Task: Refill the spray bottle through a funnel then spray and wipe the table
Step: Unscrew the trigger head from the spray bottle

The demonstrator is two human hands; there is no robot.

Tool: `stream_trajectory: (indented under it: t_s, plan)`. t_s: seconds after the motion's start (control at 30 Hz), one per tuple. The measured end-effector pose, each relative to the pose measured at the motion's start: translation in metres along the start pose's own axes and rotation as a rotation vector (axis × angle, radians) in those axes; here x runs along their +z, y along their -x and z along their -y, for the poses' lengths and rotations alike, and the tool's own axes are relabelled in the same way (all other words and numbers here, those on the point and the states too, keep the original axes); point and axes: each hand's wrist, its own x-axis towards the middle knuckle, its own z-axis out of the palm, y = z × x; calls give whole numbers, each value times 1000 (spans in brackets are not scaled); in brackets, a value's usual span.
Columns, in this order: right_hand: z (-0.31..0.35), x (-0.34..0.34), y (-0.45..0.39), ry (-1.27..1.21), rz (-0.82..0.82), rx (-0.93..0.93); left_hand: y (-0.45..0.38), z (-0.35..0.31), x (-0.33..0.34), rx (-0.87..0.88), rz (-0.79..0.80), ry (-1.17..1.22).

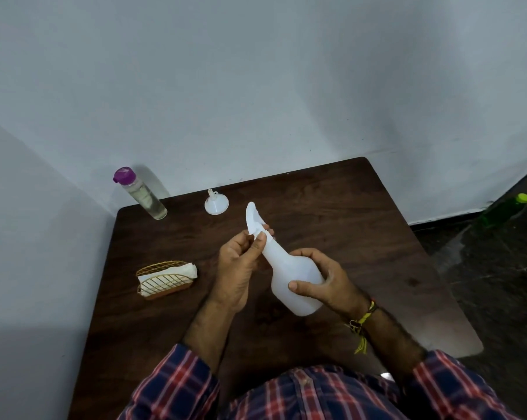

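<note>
A white spray bottle is held tilted above the dark wooden table, its trigger head pointing away from me. My right hand grips the bottle's body. My left hand pinches the neck just below the white spray head. A small white funnel stands mouth down near the table's far edge. A clear bottle with a purple cap stands at the far left corner, holding clear liquid.
A gold wire holder with white napkins sits on the table's left side. A green bottle with a yellow-green cap stands on the dark floor to the right. Grey walls close off the far and left sides.
</note>
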Motion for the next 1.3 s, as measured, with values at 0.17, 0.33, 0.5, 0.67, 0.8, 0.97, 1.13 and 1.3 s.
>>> stream_trajectory:
  t_s: [0.17, 0.33, 0.5, 0.67, 0.8, 0.97, 1.13, 1.3]
  plan:
    - [-5, 1, 0, 124, 47, 12, 1, -4, 8, 116, -253, -148]
    - [-7, 4, -3, 353, -9, -51, 1, -7, 7, 170, -332, -169]
    - [-12, 1, -2, 432, -48, -101, 1, -18, 7, 270, -385, -240]
    - [-20, 0, 2, 490, -86, -159, -6, -35, 6, 357, -496, -202]
    - [-24, -3, 3, 492, -101, -193, -14, -47, 2, 404, -560, -158]
    - [-29, -6, 5, 509, -131, -204, -21, -67, -4, 474, -652, -77]
    - [-32, -10, 4, 540, -117, -206, -22, -80, -7, 523, -681, -89]
    - [-36, -19, 2, 583, -86, -231, -24, -93, -16, 584, -658, -227]
